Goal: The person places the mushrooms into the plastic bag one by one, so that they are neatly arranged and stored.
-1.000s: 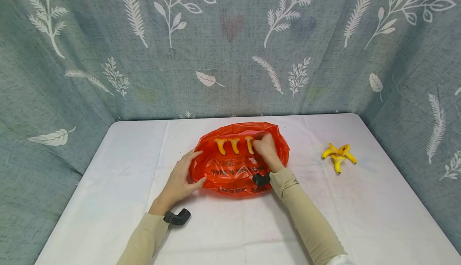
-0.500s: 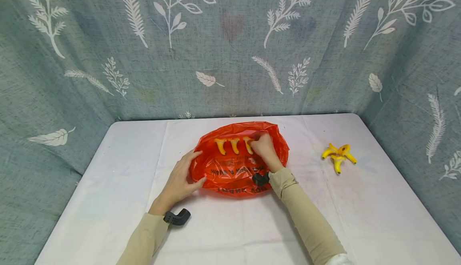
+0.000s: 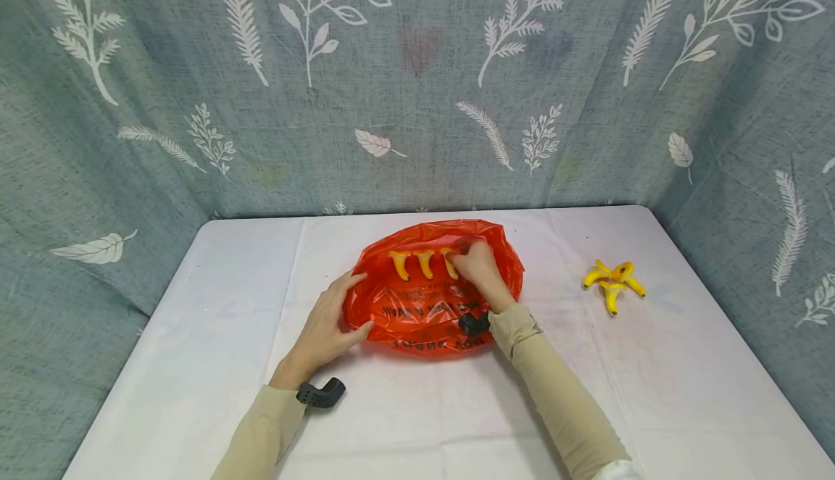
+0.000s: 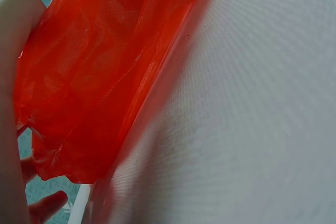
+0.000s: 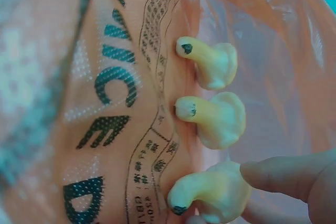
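An orange-red plastic bag (image 3: 417, 313) with dark printing lies with its mouth spread wide. Inside stand three small yellow banana-shaped pieces with flared bases in a row: a left piece (image 3: 399, 265), a middle piece (image 3: 425, 263) and a right piece (image 3: 450, 262). My right hand (image 3: 481, 264) reaches into the bag and pinches the right piece; in the right wrist view a thumb presses on its pale flared base (image 5: 226, 187). At the bag's left rim, my left hand (image 3: 324, 326) touches the plastic with thumb and fingers spread apart. The left wrist view shows mostly bag wall (image 4: 100, 77).
Several more yellow banana-shaped pieces (image 3: 613, 297) lie clustered at the right of the white-covered table (image 3: 196, 364). A grey-green curtain with white leaf prints (image 3: 417, 103) hangs behind and at both sides.
The right hand has shifted slightly left with the right piece, whose lower end has tilted a little. The left hand and the bag have stayed practically still.
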The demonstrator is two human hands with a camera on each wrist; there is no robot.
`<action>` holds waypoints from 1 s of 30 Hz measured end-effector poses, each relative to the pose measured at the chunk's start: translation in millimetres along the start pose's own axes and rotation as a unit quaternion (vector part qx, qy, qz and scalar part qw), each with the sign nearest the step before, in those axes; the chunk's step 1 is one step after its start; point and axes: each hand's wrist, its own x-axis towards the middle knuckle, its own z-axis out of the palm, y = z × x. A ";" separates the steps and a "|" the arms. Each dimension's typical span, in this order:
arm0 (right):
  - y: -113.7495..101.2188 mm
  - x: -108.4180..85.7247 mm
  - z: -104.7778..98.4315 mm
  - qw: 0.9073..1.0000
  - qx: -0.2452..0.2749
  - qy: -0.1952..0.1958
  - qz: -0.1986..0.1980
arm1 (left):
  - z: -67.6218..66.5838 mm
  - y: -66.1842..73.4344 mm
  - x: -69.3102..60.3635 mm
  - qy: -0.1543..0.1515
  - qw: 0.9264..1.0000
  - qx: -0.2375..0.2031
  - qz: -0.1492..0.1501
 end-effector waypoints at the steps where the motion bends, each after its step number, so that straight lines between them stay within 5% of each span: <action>1: -0.9 -0.7 -1.0 1.000 -0.002 -0.004 -0.002 | -0.1 0.0 0.1 0.000 1.000 -0.001 0.000; 11: -17.0 -14.9 -15.5 0.995 -0.083 -0.058 0.010 | -0.2 -0.1 0.6 0.000 1.000 0.000 -0.001; 18: -28.1 -26.2 -27.5 0.989 -0.115 -0.087 -0.022 | -0.2 -0.2 0.2 -0.001 1.000 0.000 -0.002; 30: -39.1 -50.5 -52.5 0.990 -0.095 -0.063 -0.086 | 0.5 -1.0 -0.7 -0.001 1.000 0.001 -0.004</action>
